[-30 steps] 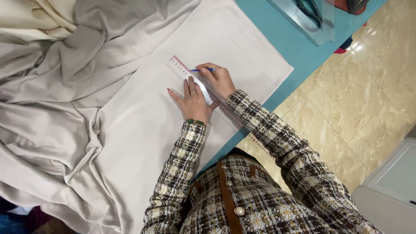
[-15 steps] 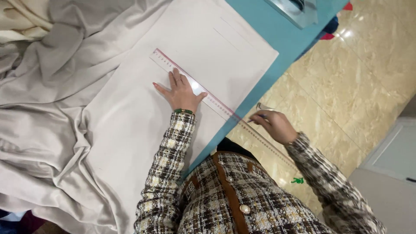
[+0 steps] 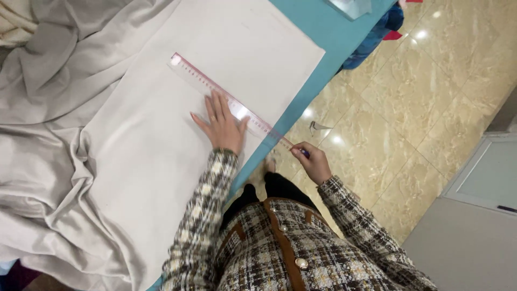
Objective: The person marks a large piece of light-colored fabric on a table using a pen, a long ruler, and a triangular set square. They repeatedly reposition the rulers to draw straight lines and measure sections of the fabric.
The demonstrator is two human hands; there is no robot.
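Observation:
My left hand (image 3: 222,125) lies flat, fingers spread, on a long clear ruler with red markings (image 3: 207,85). The ruler runs diagonally over a flat sheet of pale grey fabric (image 3: 161,140) on a teal table (image 3: 318,32), and its near end sticks out past the table edge. My right hand (image 3: 311,160) hovers beyond that edge, close to the ruler's near end, with its fingers closed on a small blue pen (image 3: 305,153). Both arms wear a checked tweed jacket.
Crumpled grey fabric (image 3: 43,108) is heaped at the left of the table. A clear container (image 3: 353,6) stands at the table's far corner. Blue cloth (image 3: 377,29) hangs beside it. Glossy beige floor tiles (image 3: 409,108) and a grey cabinet (image 3: 474,215) fill the right.
My right hand left the fabric beside my left hand and moved down the ruler, off the table edge, to its near end. My left hand stays pressed on the ruler.

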